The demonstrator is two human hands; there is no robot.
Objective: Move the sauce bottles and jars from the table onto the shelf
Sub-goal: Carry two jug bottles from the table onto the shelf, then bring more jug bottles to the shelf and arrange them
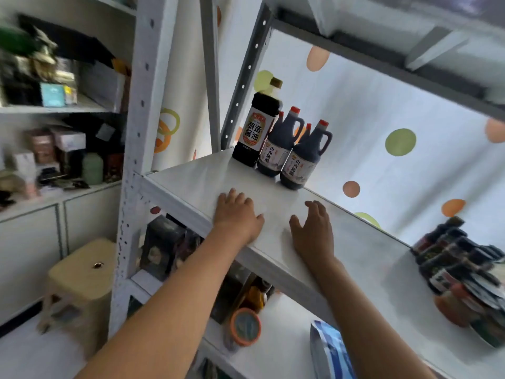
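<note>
A white shelf board (196, 176) fills the middle of the view. At its back left corner stands a tall dark soy sauce bottle (257, 127) with a gold cap. Right beside it stand dark vinegar jugs (299, 157) with red caps and handles. A cluster of dark sauce bottles and jars (461, 272) sits at the shelf's right end, blurred. My left hand (236, 214) rests flat on the shelf near its front edge, holding nothing. My right hand (314, 231) hovers or rests just right of it, fingers spread and empty.
A white metal upright (142, 110) stands left of the shelf. A beige plastic stool (82, 272) stands on the floor at the lower left. The lower shelf holds dark boxes (164, 242), an orange-lidded jar (246, 326) and a blue bag (328, 348). Cluttered shelving fills the left.
</note>
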